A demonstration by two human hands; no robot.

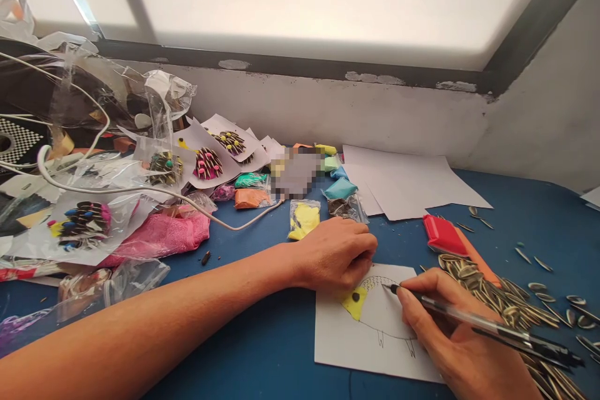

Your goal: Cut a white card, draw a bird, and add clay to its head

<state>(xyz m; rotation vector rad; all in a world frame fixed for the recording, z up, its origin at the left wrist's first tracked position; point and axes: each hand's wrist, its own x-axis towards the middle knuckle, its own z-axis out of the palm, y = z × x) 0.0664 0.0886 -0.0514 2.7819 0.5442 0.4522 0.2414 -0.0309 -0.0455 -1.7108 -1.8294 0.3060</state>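
A white sheet of paper (370, 347) lies on the blue table, bearing a pen-drawn animal with a rounded body, short legs and small marks along its upper back. Yellow clay (357, 307) with a dark round eye fills its head. My right hand (462, 331) grips a black-and-clear pen (482, 325), its tip at the drawing's upper outline. Loosely fisted, my left hand (335, 253) rests across the sheet's upper left edge; its fingertips are tucked out of sight. Striped sunflower seeds (492, 290) lie heaped beside and beyond my right hand.
Packets of coloured clay, one yellow (304, 220) and one red (444, 235), lie beyond my hands. Blank paper sheets (398, 178) are by the wall. Seed-and-clay pictures (209, 159), plastic bags, a pink cloth (162, 234) and a white cable (154, 189) crowd the left.
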